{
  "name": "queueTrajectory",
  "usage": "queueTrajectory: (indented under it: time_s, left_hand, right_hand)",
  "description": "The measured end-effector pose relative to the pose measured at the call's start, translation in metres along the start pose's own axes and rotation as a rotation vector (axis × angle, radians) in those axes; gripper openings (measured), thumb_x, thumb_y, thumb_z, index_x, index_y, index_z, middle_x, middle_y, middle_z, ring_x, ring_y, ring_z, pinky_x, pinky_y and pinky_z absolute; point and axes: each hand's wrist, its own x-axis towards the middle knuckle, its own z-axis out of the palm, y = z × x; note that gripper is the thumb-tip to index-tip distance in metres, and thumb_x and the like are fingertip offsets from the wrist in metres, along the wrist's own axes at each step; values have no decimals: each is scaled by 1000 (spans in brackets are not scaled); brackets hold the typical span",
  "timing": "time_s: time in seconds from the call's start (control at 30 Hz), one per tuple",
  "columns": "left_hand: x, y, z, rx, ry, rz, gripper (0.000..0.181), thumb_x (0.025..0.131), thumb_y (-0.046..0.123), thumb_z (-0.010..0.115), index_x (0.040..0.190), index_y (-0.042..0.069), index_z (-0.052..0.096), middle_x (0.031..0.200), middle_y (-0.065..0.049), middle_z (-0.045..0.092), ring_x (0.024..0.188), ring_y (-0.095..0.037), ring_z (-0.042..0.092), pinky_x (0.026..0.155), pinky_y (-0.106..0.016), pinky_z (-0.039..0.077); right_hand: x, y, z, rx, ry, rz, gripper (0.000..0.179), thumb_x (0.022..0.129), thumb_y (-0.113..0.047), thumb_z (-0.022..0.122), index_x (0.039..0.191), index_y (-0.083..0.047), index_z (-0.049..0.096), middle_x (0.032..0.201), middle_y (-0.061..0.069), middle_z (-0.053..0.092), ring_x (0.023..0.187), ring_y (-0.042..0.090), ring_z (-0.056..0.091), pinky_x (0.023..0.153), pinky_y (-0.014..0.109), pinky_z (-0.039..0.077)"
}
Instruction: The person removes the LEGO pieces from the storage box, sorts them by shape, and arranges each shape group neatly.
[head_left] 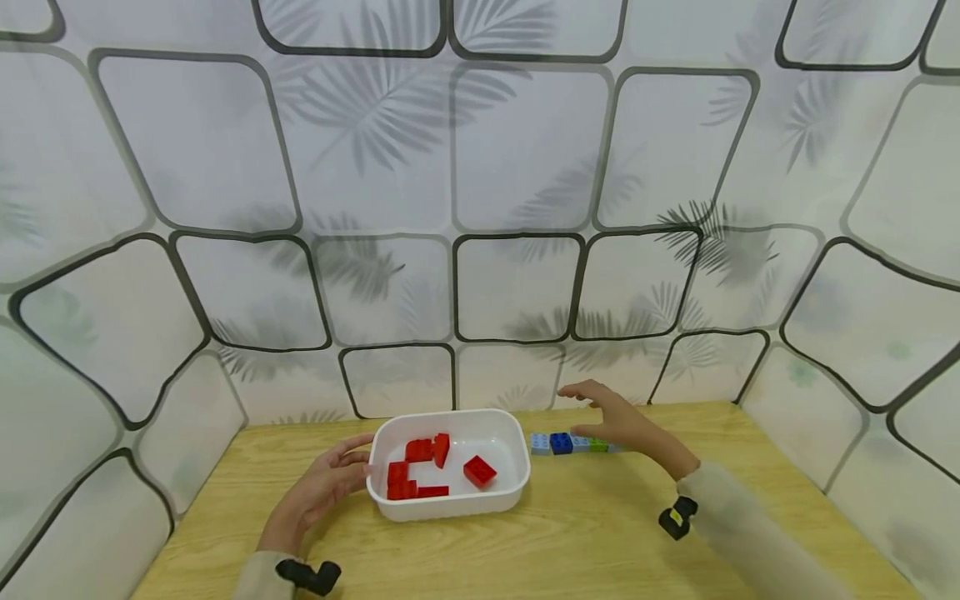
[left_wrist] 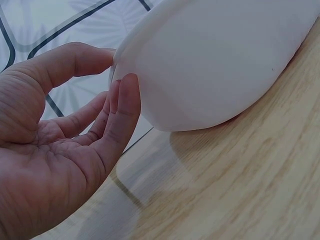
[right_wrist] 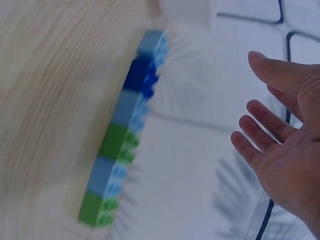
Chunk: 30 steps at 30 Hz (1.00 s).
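Observation:
A white plastic box (head_left: 487,502) with rounded corners stands on the table, with several red toy bricks (head_left: 480,472) lying loose inside. At its left end is my left hand (head_left: 324,486), fingertips against the outer wall. In the left wrist view, the fingers (left_wrist: 125,107) are gently bent beside the box wall (left_wrist: 210,65). My right hand (head_left: 618,419) hovers over a row of bricks to the right of the box, fingers spread and holding nothing. The right wrist view shows that row (right_wrist: 114,140) in light blue, dark blue and green, lined up end to end.
The wooden table (head_left: 525,558) runs back to a patterned cloth wall (head_left: 517,283), with similar cloth on both sides. The brick row lies near the table's back edge, close to the box's right end. Each wrist wears a black camera strap (head_left: 678,517).

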Motion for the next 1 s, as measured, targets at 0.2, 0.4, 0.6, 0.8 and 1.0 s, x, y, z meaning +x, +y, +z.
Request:
queueTrajectory:
  time_s: [0.2,0.4,0.6,0.8,1.0]
  left_hand:
    - [0,1,-1,-2,-19,9,67,100,6,63,156,-4,27,119,-3,62,107,-11,65,93,-29,59]
    - [0,1,0,5,-2,-3,68,99,7,64,156,-3,28,121,-3,63,108,-12,65,94,-29,59]
    - [1,1,-2,14,15,-16,68,98,8,66,156,-2,30,121,-3,64,108,-13,65,95,-30,58]
    - [1,1,-3,19,1,-9,68,99,8,64,156,-2,29,122,-3,63,109,-13,65,95,-29,58]
    - [0,2,-2,21,8,-15,67,99,8,64,156,-1,30,124,-4,63,110,-13,65,95,-29,58]
  right_hand:
    - [29,-36,16,34,-50,-100,52,91,-14,77,138,-5,58,134,16,61,118,34,57,97,59,51]
    - [50,-65,31,9,-156,-151,50,89,-12,79,135,-4,62,133,14,64,123,34,57,109,60,42]
    - [62,-80,47,-59,-285,-125,47,88,-8,79,133,-7,63,136,11,63,132,33,52,119,57,34]
    - [73,-86,63,-128,-378,-92,47,87,-6,79,131,-10,65,134,5,65,129,27,54,120,52,35]
    - [81,-88,78,-176,-436,-87,47,85,-7,82,129,-9,67,131,5,65,123,26,57,108,42,48]
